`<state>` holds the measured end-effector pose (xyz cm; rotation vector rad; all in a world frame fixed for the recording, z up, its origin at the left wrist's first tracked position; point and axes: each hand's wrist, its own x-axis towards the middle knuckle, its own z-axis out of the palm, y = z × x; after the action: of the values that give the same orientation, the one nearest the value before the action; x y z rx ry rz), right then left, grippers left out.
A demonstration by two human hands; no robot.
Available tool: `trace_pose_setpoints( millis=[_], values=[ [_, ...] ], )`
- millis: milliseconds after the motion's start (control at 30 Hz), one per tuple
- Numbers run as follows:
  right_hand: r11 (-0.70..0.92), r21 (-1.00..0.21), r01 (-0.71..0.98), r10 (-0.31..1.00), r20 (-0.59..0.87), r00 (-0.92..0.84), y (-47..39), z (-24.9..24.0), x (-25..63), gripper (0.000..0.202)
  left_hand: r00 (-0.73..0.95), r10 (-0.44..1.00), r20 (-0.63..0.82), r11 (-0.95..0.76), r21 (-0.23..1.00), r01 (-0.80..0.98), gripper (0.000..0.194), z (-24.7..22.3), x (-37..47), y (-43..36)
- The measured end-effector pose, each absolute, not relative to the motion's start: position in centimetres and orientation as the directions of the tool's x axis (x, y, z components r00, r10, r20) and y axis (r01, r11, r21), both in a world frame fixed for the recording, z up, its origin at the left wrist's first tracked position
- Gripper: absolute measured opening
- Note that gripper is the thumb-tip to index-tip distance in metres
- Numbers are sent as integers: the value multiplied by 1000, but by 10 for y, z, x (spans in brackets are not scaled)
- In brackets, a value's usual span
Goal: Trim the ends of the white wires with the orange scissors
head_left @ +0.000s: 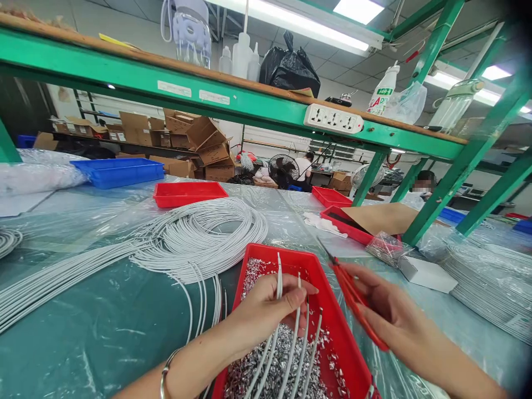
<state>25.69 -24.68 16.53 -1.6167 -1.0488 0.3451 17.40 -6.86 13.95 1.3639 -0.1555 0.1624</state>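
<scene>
Over the near red tray (324, 277), my left hand (274, 305) is closed on several white cables (294, 343), their tips pointing up past the fingers. Small silvery scraps (286, 354) lie in that tray. To the right, my right hand (386, 310) grips red-handled pliers or cutters (353, 299); the dark, pointed end aims up and left, apart from the cables. A large coil of white cable (208, 238) rests on the table behind my left hand, with loose ends trailing beside the tray.
A green shelf frame (249, 105) crosses above the table and bears a power strip (333, 119). Behind the coil are a red tray (189, 194) and a blue tray (120, 172). At right are a white box (430, 274) and more coiled cable (490, 288). A person (305, 166) is in the background.
</scene>
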Motion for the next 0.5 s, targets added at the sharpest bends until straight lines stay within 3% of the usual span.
trace_pose_setpoints(
  millis=[67, 167, 367, 500],
  values=[
    [-43, -934, 355, 770, 196, 607, -253, 160, 247, 72, 974, 15, 226, 200, 954, -224, 37, 142, 172, -69],
    [-93, -961, 260, 765, 98, 636, -264, 148, 241, 75, 959, 61, 276, 74, 957, -280, 34, 143, 171, -71],
    [-40, -939, 340, 810, 169, 561, -284, 125, 262, 61, 946, 111, 304, -21, 953, -304, 32, 139, 171, -72],
    [-26, -951, 309, 843, 145, 518, -285, 123, 262, 57, 943, 118, 312, -65, 950, -307, 34, 137, 171, -69]
  ],
)
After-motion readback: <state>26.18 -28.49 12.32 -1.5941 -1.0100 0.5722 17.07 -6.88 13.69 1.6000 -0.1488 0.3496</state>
